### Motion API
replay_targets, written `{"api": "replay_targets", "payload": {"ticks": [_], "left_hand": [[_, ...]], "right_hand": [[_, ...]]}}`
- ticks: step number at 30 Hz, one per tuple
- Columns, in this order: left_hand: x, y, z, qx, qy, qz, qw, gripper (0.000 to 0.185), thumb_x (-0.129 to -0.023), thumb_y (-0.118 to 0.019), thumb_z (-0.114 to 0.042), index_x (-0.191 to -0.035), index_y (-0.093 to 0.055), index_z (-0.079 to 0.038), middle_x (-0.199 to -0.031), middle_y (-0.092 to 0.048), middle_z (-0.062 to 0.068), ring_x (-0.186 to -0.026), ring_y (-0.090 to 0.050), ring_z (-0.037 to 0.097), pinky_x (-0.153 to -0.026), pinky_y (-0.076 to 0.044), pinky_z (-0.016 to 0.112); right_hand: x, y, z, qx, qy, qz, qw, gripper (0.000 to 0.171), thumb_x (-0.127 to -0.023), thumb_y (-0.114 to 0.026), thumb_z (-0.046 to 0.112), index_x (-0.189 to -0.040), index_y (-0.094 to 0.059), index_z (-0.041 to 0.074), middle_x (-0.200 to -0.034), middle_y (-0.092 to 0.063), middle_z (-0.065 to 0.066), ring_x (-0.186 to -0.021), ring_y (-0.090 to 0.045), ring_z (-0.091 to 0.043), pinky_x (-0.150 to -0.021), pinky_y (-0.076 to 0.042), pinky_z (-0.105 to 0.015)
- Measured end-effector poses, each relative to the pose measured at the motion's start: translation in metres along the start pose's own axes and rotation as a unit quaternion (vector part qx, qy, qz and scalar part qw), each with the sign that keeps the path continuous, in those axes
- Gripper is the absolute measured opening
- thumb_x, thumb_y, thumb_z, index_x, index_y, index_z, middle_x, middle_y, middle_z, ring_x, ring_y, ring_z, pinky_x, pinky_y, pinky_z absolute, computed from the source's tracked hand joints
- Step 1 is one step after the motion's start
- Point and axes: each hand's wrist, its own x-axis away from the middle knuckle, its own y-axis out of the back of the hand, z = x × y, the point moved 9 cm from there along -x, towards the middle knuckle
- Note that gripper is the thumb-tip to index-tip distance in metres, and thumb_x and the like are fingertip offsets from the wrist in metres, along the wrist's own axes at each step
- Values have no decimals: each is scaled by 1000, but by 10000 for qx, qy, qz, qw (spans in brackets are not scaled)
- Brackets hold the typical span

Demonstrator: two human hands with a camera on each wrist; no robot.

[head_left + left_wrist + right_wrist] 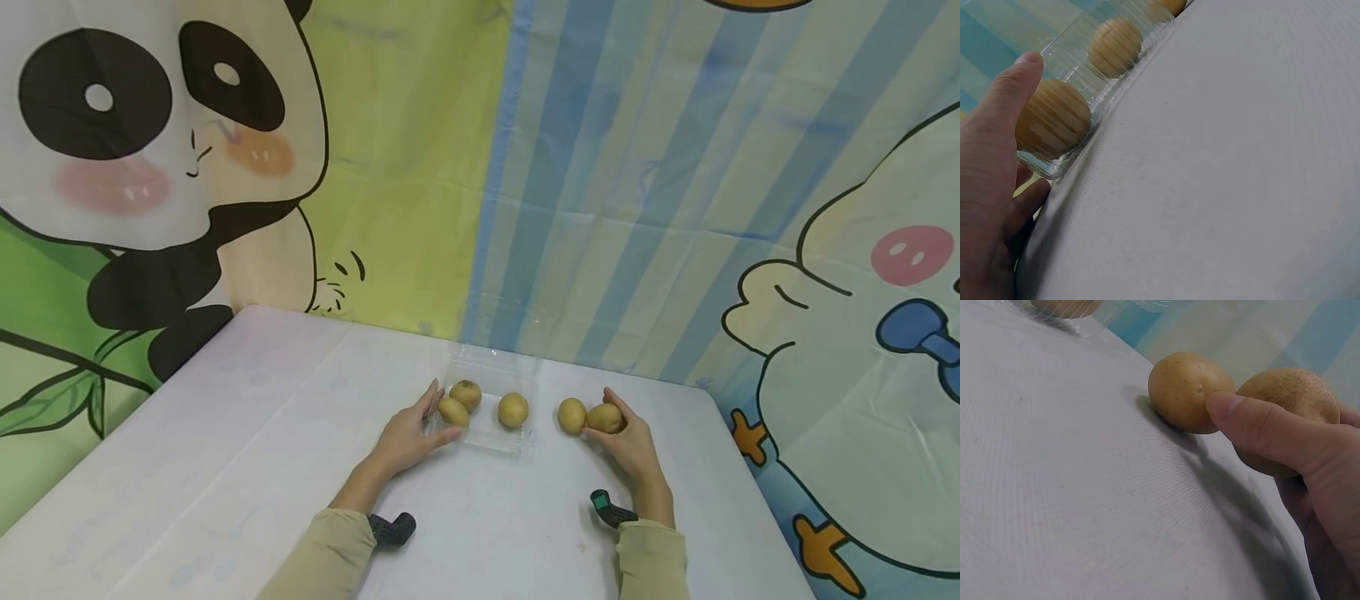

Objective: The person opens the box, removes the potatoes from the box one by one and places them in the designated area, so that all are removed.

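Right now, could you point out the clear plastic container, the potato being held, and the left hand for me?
Clear plastic container [484, 422]: head view, bare floor between its potatoes.
Held potato [1294, 389]: right wrist view, upper side above the thumb.
Left hand [405, 439]: head view, back of the hand.

Your left forearm [356, 492] and right forearm [655, 500] reach forward, well apart. Your left hand [405, 439] turns inward, thumb spread from the fingers; your right hand [633, 446] grips, thumb pointing inward opposite its curved fingers.
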Motion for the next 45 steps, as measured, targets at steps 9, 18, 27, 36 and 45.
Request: {"api": "replay_targets", "payload": {"ticks": [9, 18, 27, 36, 45], "left_hand": [[-1, 1, -1, 4, 28, 4, 10000, 99, -69, -61, -66, -146, -13, -25, -141, -37, -8, -130, -38, 24, -106, -30, 46], [-1, 0, 1, 31, 59, 24, 10000, 102, -67, -59, -70, -146, -13, -25, -141, -37, -8, -130, -37, 23, -106, -30, 46], [-1, 0, 1, -16, 27, -14, 10000, 102, -67, -59, -71, -146, -13, -26, -141, -37, -8, -129, -38, 24, -105, -31, 46], [0, 1, -1, 5, 26, 0, 10000, 102, -67, -59, -69, -146, -13, -24, -141, -37, -8, -129, -38, 25, -105, -31, 46], [0, 0, 1, 35, 68, -4, 10000, 99, -68, -61, -67, -145, -11, -28, -141, -36, -7, -130, -37, 25, -106, -30, 46]], "right_hand": [[-1, 0, -4, 176, 0, 61, 9998, 93, -64, -79, 39, -142, -31, 22, -143, -38, -5, -130, -36, -28, -106, -29, -46], [1, -2, -5, 405, -30, 133, 9991, 94, -63, -78, 44, -141, -32, 20, -143, -37, -5, -126, -40, -30, -103, -32, -48], [1, -2, -9, 603, -69, 130, 9981, 94, -63, -78, 45, -141, -31, 22, -143, -38, -5, -125, -41, -30, -102, -33, -48], [0, -4, -15, 773, -208, 193, 9966, 92, -65, -75, 50, -141, -31, 25, -142, -39, -6, -123, -43, -30, -100, -35, -49], [-1, -4, -13, 726, -138, 337, 9967, 89, -69, -70, 52, -142, -27, 27, -145, -33, -4, -128, -36, -31, -103, -31, -51]]}}
